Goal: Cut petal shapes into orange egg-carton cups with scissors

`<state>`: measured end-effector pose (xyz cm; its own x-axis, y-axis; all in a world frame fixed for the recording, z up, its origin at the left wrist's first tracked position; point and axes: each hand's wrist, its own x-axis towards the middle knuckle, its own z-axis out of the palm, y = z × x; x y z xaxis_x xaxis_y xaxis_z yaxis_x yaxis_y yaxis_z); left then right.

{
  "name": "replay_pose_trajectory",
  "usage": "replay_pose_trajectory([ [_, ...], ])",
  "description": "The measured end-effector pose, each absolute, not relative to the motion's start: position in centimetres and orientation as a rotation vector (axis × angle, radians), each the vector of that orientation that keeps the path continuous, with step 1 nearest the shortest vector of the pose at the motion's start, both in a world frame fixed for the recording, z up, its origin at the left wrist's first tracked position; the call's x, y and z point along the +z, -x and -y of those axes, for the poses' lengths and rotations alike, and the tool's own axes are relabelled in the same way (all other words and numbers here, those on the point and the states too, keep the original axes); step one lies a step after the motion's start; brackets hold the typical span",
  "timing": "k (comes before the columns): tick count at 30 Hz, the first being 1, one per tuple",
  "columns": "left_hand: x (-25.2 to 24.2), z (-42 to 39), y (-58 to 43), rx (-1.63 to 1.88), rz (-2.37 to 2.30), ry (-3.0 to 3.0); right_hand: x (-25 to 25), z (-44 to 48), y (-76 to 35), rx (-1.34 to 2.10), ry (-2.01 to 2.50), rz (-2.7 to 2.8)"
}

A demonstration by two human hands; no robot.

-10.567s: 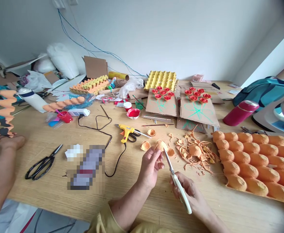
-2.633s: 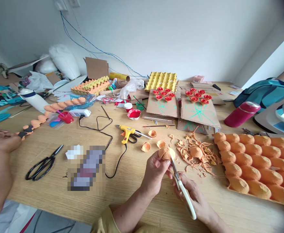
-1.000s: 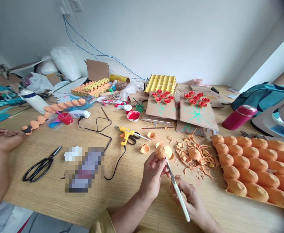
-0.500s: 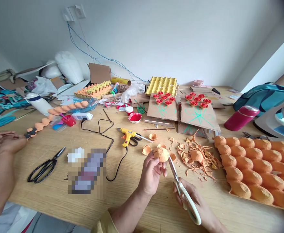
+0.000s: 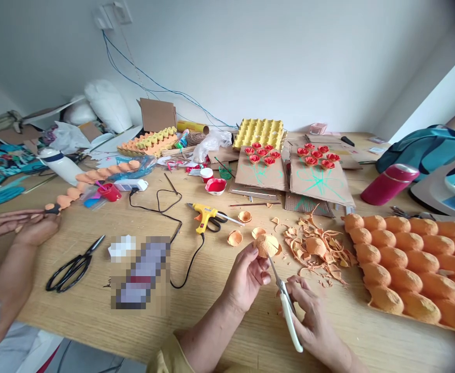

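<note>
Between the thumb and fingers of my left hand [image 5: 246, 277] is an orange egg carton cup [image 5: 267, 245], its rounded bottom facing up. My right hand [image 5: 309, 311] grips white-handled scissors [image 5: 288, 311], whose blade tips meet the cup's lower edge. How far apart the blades are I cannot tell. Just beyond the cup lie cut cups with petal-like edges, one a small cup [image 5: 235, 238]. Orange carton scraps [image 5: 328, 254] are heaped to the right around another cup [image 5: 315, 246].
An orange egg tray [image 5: 398, 259] stands at right. A yellow glue gun [image 5: 204, 215], black scissors [image 5: 75, 264] and a red paint dish [image 5: 215, 186] lie on the table. Red flowers sit on cardboard [image 5: 321, 181] behind. Another person's hands [image 5: 37, 228] are at far left.
The cup has shifted slightly right and turned in my left hand. My right hand has turned the scissors, their handles swinging left. The other person's hands have moved right.
</note>
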<state>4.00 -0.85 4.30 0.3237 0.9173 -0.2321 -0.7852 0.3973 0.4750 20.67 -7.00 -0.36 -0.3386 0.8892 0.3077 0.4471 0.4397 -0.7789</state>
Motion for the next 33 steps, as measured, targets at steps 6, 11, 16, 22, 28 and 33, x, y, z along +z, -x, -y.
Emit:
replay_pose_trajectory([
  [6, 4.43, 1.03, -4.02, 1.173, -0.530, -0.378, -0.41, 7.06, -20.77, 0.859, 1.156, 1.891],
  [11, 4.67, 1.14, -4.08, 1.212, -0.589, -0.460, -0.25, 7.03, -20.78, 0.950, 1.145, 1.874],
  [16, 4.75, 1.18, -4.27, 1.223, -0.617, -0.466, -0.19, 6.94, -20.91, 1.027, 1.128, 1.869],
  [22, 4.60, 1.23, -4.36, 1.208, -0.604, -0.488, -0.17, 6.96, -20.95, 1.065, 1.137, 1.847],
  [28, 4.48, 1.34, -4.52, 1.192, -0.615, -0.495, 0.15, 6.93, -20.89, 1.042, 1.136, 1.841],
  [33, 4.54, 1.49, -4.62, 1.183, -0.611, -0.472, 0.20, 6.86, -20.93, 1.029, 1.125, 1.853],
])
